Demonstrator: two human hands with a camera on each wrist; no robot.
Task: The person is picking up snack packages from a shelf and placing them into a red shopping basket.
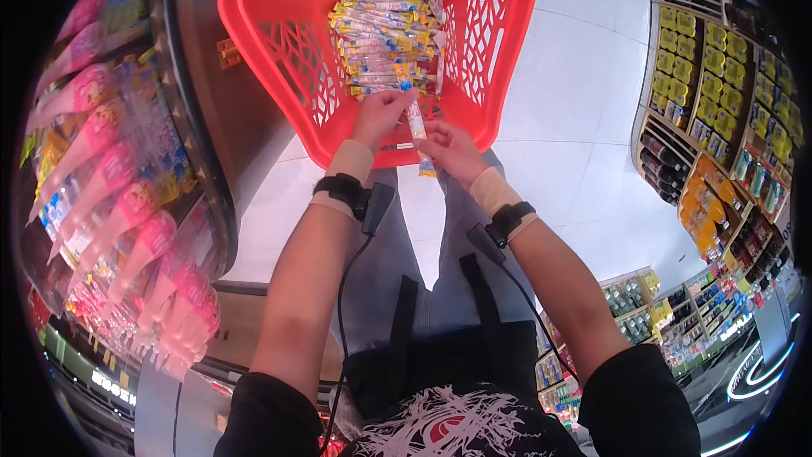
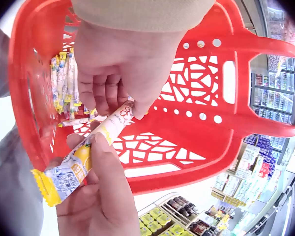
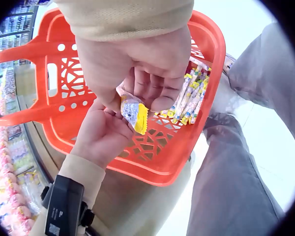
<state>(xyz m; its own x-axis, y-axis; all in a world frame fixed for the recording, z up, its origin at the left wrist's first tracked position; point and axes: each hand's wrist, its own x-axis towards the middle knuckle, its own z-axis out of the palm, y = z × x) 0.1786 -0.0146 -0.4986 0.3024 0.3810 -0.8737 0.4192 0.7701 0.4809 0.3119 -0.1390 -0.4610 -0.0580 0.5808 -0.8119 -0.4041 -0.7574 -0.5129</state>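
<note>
Both hands hold one slim wrapped stick (image 1: 415, 123), long and narrow, over the near side of a red shopping basket (image 1: 518, 30). My left hand (image 1: 381, 118) pinches its far part between thumb and fingers. My right hand (image 1: 452, 152) grips nearer the other end, thumb along the wrapper. In the left wrist view the stick's wrapper (image 2: 77, 167) is white, blue and yellow, with a crimped yellow end and a yellow fruit picture. Many similar sticks (image 1: 381, 30) lie in a layered pile at the basket's far end.
Left of the basket, a shelf carries pink-topped bags (image 1: 110, 127) of goods. Shelves with yellow-green cans (image 1: 677, 55) and dark bottles stand at the right. The person's grey-trousered legs (image 3: 226, 172) are close to the basket, above a pale tiled floor (image 1: 575, 110).
</note>
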